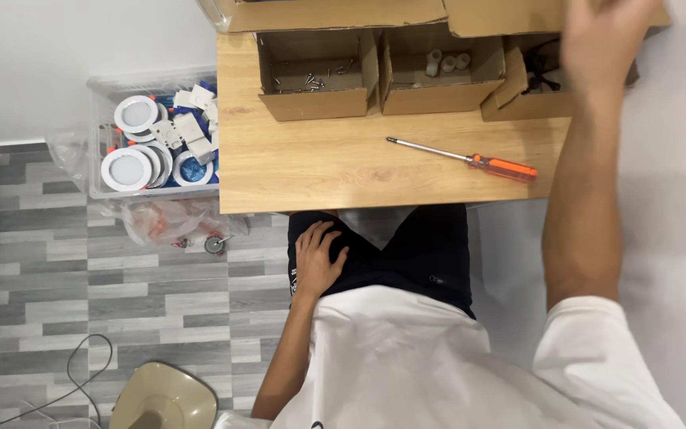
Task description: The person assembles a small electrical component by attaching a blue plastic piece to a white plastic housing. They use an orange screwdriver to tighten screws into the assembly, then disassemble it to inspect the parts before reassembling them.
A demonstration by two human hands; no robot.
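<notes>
Room lay open across the near half of the wooden table [343, 171], bare from its front edge up to the boxes, with only an orange-handled screwdriver [470, 160] lying on it, below and to the left of the right hand [605, 36]. That hand was stretched out at the table's far right corner, over a small cardboard box with black parts [535, 79]; it was blurred, and I could not tell whether its fingers were spread or closed, nor whether it touched the box. Left of it stood a box with white plastic caps [438, 75], and further left a box with loose screws [315, 75], both with flaps open. A larger carton [335, 14] ran along the far edge behind them. The right forearm reached straight out past the table's right edge.

The left hand [317, 258] rested flat and open on the person's dark-clad thigh, just under the table's front edge. Beyond it, on the floor, sat a clear bin of round white lamps [144, 139].
</notes>
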